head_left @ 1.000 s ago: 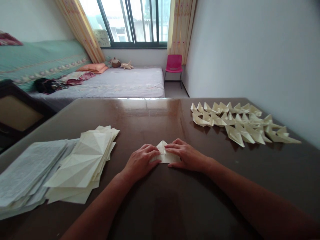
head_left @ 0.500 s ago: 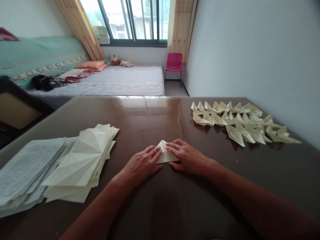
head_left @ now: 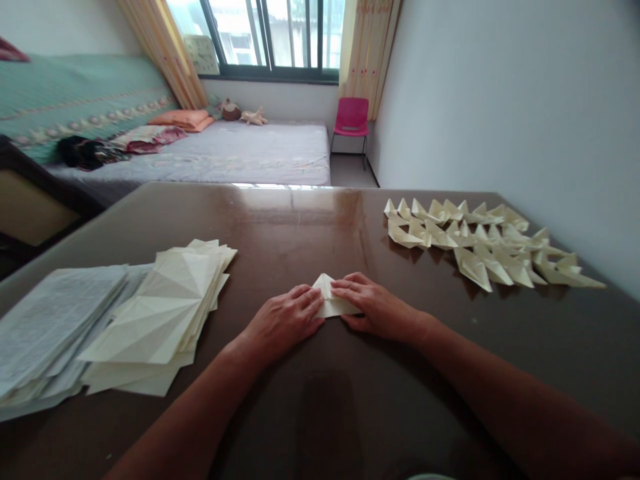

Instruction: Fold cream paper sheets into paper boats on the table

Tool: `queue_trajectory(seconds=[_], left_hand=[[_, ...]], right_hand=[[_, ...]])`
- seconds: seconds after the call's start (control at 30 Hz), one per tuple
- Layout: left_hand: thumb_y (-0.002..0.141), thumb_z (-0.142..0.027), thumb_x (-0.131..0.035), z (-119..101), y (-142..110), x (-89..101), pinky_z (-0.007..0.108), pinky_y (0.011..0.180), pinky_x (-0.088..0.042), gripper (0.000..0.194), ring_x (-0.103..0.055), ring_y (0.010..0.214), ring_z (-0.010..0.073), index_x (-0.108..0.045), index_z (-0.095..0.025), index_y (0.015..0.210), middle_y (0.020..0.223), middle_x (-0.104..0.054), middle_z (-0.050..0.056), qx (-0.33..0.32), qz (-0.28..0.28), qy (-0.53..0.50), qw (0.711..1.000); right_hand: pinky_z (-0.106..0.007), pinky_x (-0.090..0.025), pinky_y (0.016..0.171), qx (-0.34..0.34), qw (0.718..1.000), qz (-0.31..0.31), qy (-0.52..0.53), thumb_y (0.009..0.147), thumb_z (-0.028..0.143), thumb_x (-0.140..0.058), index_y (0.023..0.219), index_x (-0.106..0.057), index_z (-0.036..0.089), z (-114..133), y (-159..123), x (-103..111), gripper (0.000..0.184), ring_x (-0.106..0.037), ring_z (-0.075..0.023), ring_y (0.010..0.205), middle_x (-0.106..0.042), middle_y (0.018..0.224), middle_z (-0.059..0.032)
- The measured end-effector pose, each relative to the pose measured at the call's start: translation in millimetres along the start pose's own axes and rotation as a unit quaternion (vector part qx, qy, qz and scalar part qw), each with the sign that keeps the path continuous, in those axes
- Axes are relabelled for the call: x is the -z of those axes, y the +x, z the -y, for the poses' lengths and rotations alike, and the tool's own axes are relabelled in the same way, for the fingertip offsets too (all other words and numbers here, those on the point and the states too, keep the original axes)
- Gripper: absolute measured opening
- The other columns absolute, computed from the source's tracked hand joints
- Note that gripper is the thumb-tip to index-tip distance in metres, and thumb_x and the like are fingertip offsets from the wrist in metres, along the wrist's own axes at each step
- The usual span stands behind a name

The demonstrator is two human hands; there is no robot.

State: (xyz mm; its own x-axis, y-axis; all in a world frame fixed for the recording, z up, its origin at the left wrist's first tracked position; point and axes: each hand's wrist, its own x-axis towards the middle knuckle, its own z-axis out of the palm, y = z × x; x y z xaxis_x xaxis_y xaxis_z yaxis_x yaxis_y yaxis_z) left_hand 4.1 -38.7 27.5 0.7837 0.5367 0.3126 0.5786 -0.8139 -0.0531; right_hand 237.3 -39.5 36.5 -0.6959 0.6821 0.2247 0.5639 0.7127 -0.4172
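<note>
Head view: a small, pale cream, pointed piece of folded paper (head_left: 327, 308) is lying near the middle of the glossy dark brown worktop (head_left: 280, 247), between both hands.
Left hand (head_left: 290, 312): the fingers are pressing the paper's left side down, with the thumb sitting apart at its near edge.
Right hand (head_left: 377, 305): it is mirroring that on the right side, partly open; neither hand seems to be clenching the paper.
Pointed shapes: many cream folded-paper shapes (head_left: 473, 269) are standing in rows at the far right, apparently counting as done.
Piece underway: it is looking only partly folded, flatter than those shapes.
Creased sheets: a stack of cream fold-marked paper (head_left: 165, 300) is lying flat at the left, seemingly forming what is left.
Grey sheets: a greyish-white paper pile (head_left: 55, 317) is sitting farther left, its role staying unclear.
</note>
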Motion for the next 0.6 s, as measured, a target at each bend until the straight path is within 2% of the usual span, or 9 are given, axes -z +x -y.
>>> queue_trajectory(seconds=[0.23,0.43,0.6], left_hand=[[0.092,-0.03,-0.048,0.2,0.2,2.5,0.034,0.093,-0.05,0.027,-0.057,0.109,0.0205,-0.063,-0.016,0.11,0.113,-0.065,0.008,0.001,0.011,-0.019,1.0],[0.09,-0.041,-0.051,0.6,-0.9,3.6,0.035,0.091,-0.051,0.035,-0.056,0.11,0.0219,-0.061,-0.016,0.113,0.116,-0.064,0.01,0.012,0.014,-0.021,1.0],[0.091,-0.037,-0.051,1.6,-0.6,3.4,0.035,0.09,-0.051,0.03,-0.056,0.108,0.0214,-0.061,-0.018,0.112,0.115,-0.064,0.008,0.009,0.019,-0.014,1.0]], right_hand=[[-0.046,-0.041,0.1,-0.015,0.998,0.021,-0.06,0.084,0.021,-0.055,0.123,-0.058,0.015,5.1,-0.5,2.8,0.039,-0.047,-0.0254,0.117,-0.06,0.126,-0.012],[-0.041,-0.046,0.096,0.006,0.999,0.024,-0.03,0.088,0.027,-0.055,0.123,-0.058,0.017,-1.2,-0.6,6.5,0.036,-0.05,-0.0233,0.112,-0.061,0.124,-0.0121],[-0.039,-0.047,0.095,0.003,0.999,0.025,-0.027,0.092,0.025,-0.049,0.121,-0.059,0.017,-3.6,-0.5,8.7,0.032,-0.053,-0.0219,0.109,-0.063,0.12,-0.0116]])
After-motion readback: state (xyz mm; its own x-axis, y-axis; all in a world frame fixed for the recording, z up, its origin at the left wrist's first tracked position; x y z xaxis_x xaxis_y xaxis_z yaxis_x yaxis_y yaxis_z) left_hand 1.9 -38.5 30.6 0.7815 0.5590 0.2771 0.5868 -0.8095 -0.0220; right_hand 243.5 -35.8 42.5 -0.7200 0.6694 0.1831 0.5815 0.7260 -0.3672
